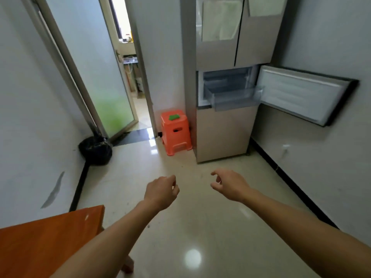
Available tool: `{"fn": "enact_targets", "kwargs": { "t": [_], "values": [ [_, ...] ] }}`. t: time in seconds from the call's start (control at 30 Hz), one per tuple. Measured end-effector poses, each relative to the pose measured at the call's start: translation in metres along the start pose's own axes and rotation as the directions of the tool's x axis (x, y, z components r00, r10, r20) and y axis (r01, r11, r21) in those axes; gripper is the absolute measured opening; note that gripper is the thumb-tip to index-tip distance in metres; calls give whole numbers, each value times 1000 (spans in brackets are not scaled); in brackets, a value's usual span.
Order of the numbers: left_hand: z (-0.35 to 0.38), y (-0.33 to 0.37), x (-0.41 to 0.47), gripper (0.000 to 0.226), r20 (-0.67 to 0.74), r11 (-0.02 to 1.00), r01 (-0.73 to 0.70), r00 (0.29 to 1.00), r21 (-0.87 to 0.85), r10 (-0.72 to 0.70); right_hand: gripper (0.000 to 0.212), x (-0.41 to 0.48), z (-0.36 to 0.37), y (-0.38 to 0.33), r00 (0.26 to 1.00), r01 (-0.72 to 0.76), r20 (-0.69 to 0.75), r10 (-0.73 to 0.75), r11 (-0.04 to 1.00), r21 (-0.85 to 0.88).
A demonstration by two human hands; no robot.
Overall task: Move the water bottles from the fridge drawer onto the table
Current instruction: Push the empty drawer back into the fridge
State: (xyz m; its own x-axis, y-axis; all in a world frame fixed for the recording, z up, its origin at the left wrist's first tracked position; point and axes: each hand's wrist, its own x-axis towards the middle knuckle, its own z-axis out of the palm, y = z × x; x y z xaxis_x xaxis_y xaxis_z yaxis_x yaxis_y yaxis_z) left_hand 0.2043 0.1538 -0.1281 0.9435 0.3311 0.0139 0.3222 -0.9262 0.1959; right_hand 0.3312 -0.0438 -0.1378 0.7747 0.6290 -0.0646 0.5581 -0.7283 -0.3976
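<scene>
One clear drawer (236,99) juts from the fridge (220,135), door (301,93) open.

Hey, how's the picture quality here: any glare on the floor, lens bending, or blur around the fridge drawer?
Head view: round glare on the glossy floor; the window past the doorway is blown out; the wide lens tilts and bows the glass door and fridge edges; the frame is soft overall, so what the clear drawer holds cannot be made out.
</scene>
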Motion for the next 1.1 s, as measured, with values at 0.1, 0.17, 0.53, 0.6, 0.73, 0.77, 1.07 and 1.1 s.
{"fn": "enact_targets", "kwargs": {
  "t": [0.1, 0.17, 0.53, 0.6, 0.73, 0.77, 1.07, 1.1],
  "values": [
    [-10, 7, 74, 21, 10, 995, -97, 995, 15, 97, 45, 40, -21, 22, 995, -85, -43, 86, 996, 31],
    [-11, 18, 116, 19, 22, 988, -151, 988, 5, 151, 45, 59, -35, 42, 989, -136, -57, 138, 990, 40],
    [30, 121, 329, 18, 64, 941, -338, 939, -18, 339, 44, 190, -99, 205, 946, -279, -150, 286, 958, 68],
    [33, 142, 370, 19, 85, 944, -331, 940, 4, 329, 45, 219, -115, 234, 948, -276, -142, 284, 958, 73],
    [37, 179, 446, 22, 81, 958, -278, 956, -68, 283, 45, 281, -156, 286, 949, -267, -159, 272, 962, 51],
    [38, 186, 464, 22, 72, 962, -259, 961, -86, 266, 45, 297, -166, 297, 947, -264, -173, 269, 963, 55],
    [73, 197, 618, 22, 124, 969, -164, 974, -187, 189, 44, 446, -188, 370, 951, -269, -132, 281, 958, 105],
    [76, 197, 638, 22, 132, 967, -155, 974, -204, 184, 44, 465, -187, 379, 948, -275, -133, 289, 955, 115]
  ]
}}
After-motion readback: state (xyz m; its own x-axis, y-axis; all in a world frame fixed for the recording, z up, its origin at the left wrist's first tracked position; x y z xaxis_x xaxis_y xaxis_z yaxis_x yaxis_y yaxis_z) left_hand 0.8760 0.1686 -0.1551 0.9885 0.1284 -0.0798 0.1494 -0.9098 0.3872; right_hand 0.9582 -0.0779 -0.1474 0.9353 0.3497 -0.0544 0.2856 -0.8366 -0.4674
